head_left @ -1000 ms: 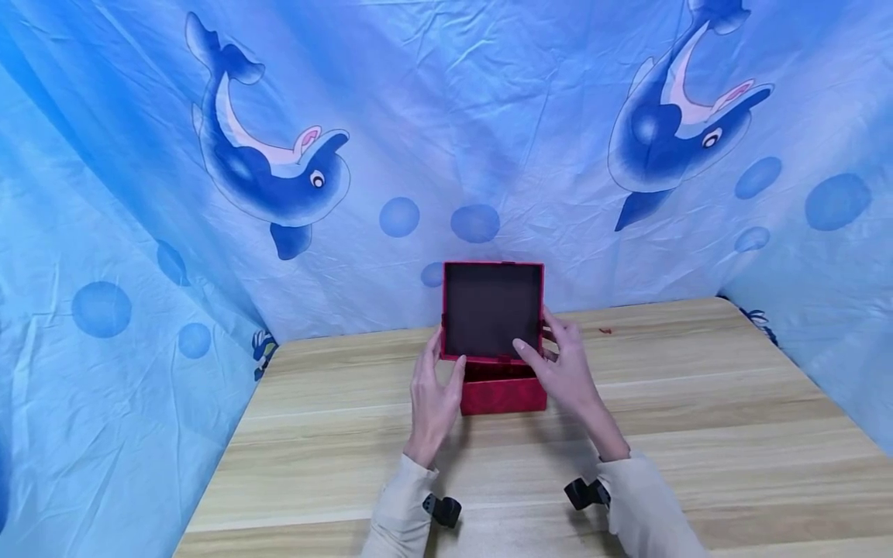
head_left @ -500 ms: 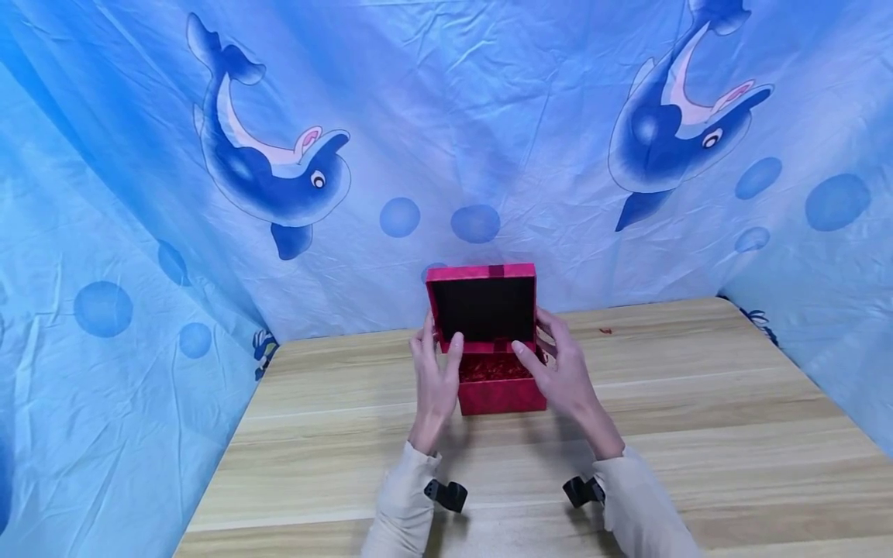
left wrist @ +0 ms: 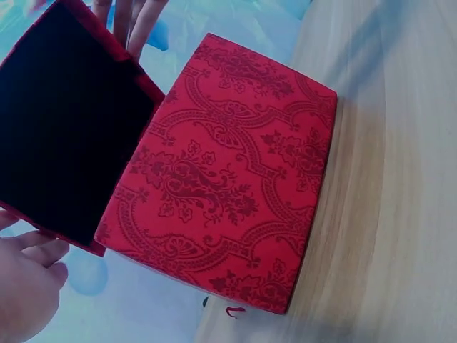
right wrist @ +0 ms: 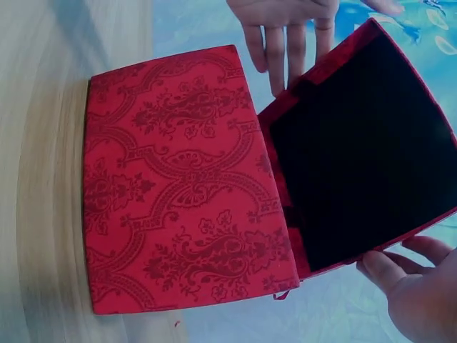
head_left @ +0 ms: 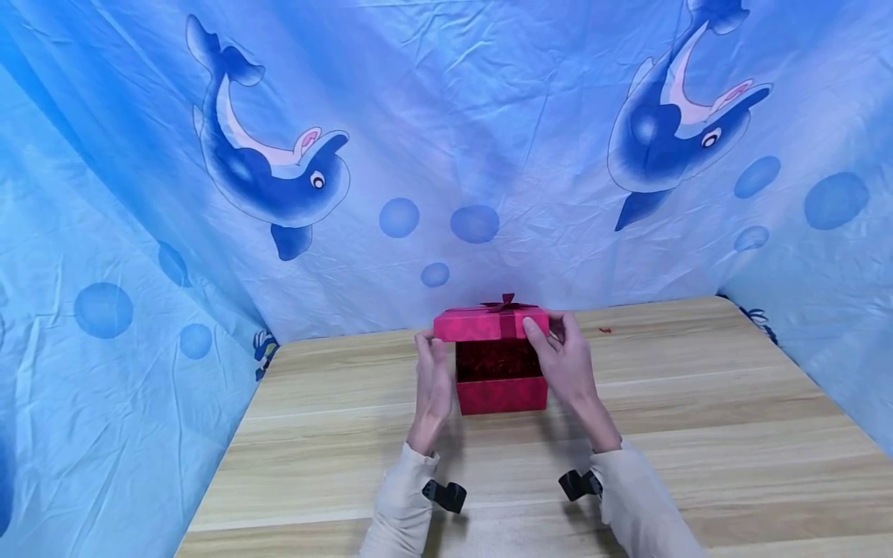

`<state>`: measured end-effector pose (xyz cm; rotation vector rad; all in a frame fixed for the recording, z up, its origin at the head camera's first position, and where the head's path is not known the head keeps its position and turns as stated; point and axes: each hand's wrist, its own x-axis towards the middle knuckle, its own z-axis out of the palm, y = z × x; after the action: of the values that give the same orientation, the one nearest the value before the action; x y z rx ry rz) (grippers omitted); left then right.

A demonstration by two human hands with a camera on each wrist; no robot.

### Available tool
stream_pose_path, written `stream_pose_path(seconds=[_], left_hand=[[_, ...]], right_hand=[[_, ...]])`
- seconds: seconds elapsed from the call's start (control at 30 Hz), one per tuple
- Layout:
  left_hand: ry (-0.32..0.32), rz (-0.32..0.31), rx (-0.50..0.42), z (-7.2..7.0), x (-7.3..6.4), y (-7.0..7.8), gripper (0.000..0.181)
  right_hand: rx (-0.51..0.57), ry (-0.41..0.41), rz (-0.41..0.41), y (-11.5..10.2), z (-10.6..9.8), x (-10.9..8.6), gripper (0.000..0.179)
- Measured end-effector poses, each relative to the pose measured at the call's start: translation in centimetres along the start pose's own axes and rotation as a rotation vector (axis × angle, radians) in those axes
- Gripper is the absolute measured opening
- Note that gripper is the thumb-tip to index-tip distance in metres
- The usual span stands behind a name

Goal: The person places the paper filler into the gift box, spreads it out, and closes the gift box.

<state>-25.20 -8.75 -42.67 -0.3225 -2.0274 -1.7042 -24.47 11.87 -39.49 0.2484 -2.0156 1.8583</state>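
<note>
A red patterned gift box [head_left: 502,395] stands uncovered on the table, with dark red filling [head_left: 491,360] inside. Tilted above its back edge is the box's lid [head_left: 467,324], pink-red with a dark red bow [head_left: 505,302] on top. My right hand [head_left: 568,356] grips the lid's right end, thumb on its front face. At the lid's left end, my left hand [head_left: 432,380] touches the edge with its fingers nearly straight, as the right wrist view shows. That view also gives the lid's black inside [right wrist: 364,150] and the floral box front [right wrist: 186,186].
The wood-grain table [head_left: 335,434] extends to both sides of the box. A small red scrap [head_left: 605,331] lies near the back edge, right of the box. A blue curtain [head_left: 370,256] printed with dolphins hangs directly behind the table.
The lid, which stood upright with its black inside facing me, has turned over forward, so its bow side now shows on top. More of the box's filling shows. Both hands stay at its ends.
</note>
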Motion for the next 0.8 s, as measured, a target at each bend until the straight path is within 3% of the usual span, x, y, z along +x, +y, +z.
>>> stream_pose_path(seconds=[0.13,0.5,0.8], left_hand=[[-0.044,-0.019,-0.034,-0.4,0.1,0.0,0.045],[-0.249,-0.013,0.065,-2.5,-0.4,-0.9,0.074],[-0.298,-0.019,0.080,-3.2,-0.5,-1.6,0.078]], right_hand=[[0.020,-0.042,0.008,0.2,-0.4,0.0,0.051],[0.015,-0.232,-0.038,1.6,-2.6,-0.5,0.068],[-0.004,-0.287,-0.033,2.4,-3.3,-0.7,0.072]])
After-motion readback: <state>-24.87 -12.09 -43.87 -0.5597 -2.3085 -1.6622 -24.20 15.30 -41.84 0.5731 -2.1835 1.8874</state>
